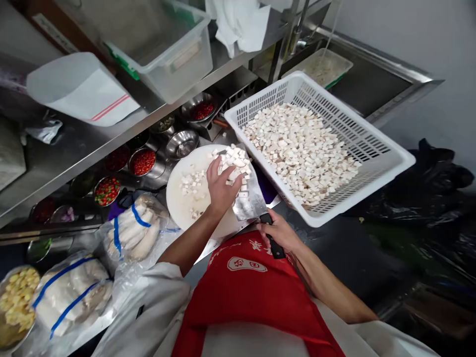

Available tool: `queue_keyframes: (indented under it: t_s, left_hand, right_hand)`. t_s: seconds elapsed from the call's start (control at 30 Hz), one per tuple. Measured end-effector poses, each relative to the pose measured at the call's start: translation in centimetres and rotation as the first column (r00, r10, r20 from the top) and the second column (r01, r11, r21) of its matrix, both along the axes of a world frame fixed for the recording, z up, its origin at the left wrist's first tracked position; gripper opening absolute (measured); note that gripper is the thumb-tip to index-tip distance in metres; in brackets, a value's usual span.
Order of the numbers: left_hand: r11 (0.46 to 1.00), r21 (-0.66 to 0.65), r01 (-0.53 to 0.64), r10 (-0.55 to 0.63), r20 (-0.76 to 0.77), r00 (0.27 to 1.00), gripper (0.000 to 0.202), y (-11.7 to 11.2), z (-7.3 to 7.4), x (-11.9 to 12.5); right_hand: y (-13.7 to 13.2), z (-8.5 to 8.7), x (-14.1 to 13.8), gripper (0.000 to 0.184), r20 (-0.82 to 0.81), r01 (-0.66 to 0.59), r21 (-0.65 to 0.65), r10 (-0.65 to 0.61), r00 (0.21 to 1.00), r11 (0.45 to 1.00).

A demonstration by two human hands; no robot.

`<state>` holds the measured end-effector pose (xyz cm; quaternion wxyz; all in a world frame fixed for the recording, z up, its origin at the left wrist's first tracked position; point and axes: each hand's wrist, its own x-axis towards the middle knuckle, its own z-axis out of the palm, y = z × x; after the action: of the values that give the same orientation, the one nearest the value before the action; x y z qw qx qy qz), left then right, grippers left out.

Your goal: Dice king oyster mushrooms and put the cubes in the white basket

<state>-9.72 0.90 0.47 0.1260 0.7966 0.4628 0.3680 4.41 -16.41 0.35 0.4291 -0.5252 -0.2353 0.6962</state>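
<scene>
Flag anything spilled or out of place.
A small pale scrap lies alone outside the white basket, near the black plastic. It looks dropped, being apart from the chopped pieces, but is too small to identify.

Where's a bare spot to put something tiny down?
The round board has a bare patch between the left forearm and the knife, and another along its left edge, beside scattered cubes. The white basket has a strip between its heap and right end. It's crowded left with blue-striped bags and behind with metal bowls.
</scene>
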Motion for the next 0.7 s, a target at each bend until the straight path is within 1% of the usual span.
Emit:
queue_keyframes:
  t_s: [0.07,0.1,0.17,0.2,0.23,0.3,0.37,0.4,0.43,0.47,0.53,0.57,0.63,0.7]
  left_hand:
    - [0.996,-0.031,0.081,-0.083,-0.067,0.994,0.036,1.6,2.0,4.6]
    - [0.991,-0.043,0.126,-0.130,-0.096,0.987,0.040,2.2,2.7,7.1]
    - [0.973,-0.058,0.225,-0.231,-0.140,0.963,0.050,3.0,3.5,12.1]
    - [0.958,-0.064,0.280,-0.287,-0.161,0.944,0.056,3.0,3.5,14.5]
    - [0.938,-0.069,0.340,-0.347,-0.184,0.920,0.062,2.8,3.4,16.8]
    - [0.878,-0.088,0.471,-0.478,-0.240,0.845,0.071,2.1,2.4,20.8]
    - [0.809,-0.122,0.576,-0.583,-0.297,0.756,0.068,1.6,0.6,24.0]
    - [0.786,-0.146,0.601,-0.613,-0.318,0.724,0.065,1.7,-0.6,25.3]
    - [0.776,-0.176,0.606,-0.626,-0.334,0.704,0.061,2.1,-1.8,26.4]
    - [0.777,-0.213,0.592,-0.627,-0.350,0.696,0.057,2.8,-3.0,27.3]
    - [0.803,-0.298,0.517,-0.596,-0.387,0.703,0.053,4.7,-4.9,28.5]
    - [0.818,-0.333,0.469,-0.573,-0.404,0.713,0.052,5.7,-5.6,28.8]
    - [0.845,-0.352,0.402,-0.525,-0.405,0.748,0.053,7.7,-6.1,28.4]
    - [0.877,-0.284,0.388,-0.472,-0.346,0.811,0.057,9.2,-5.7,26.3]
  right_hand:
    - [0.4,0.9,3.0,0.033,0.048,0.088,0.033,-0.089,0.995,0.996]
    - [0.7,1.3,4.5,0.033,0.062,0.142,0.042,-0.144,0.988,0.989]
    - [1.5,1.8,7.4,0.036,0.071,0.261,0.035,-0.263,0.962,0.965]
    - [2.0,2.0,8.7,0.037,0.072,0.319,0.024,-0.320,0.945,0.948]
    - [2.4,2.2,9.9,0.038,0.076,0.374,0.012,-0.373,0.925,0.928]
    - [3.2,2.6,12.2,0.040,0.082,0.467,-0.010,-0.465,0.882,0.884]
    - [3.2,3.0,14.0,0.039,0.078,0.525,-0.029,-0.521,0.850,0.851]
    - [2.9,3.2,14.7,0.038,0.070,0.532,-0.041,-0.528,0.846,0.846]
    - [2.2,3.4,15.3,0.036,0.059,0.526,-0.055,-0.523,0.850,0.849]
    - [1.3,3.6,15.7,0.034,0.044,0.512,-0.071,-0.510,0.859,0.856]
    - [-1.1,3.8,16.1,0.032,0.015,0.473,-0.114,-0.474,0.880,0.874]
    - [-2.5,3.9,16.0,0.031,0.004,0.459,-0.135,-0.463,0.886,0.878]
    - [-5.0,3.9,15.5,0.029,0.023,0.440,-0.167,-0.443,0.896,0.882]
    - [-6.9,3.7,14.6,0.030,0.073,0.456,-0.182,-0.450,0.890,0.871]
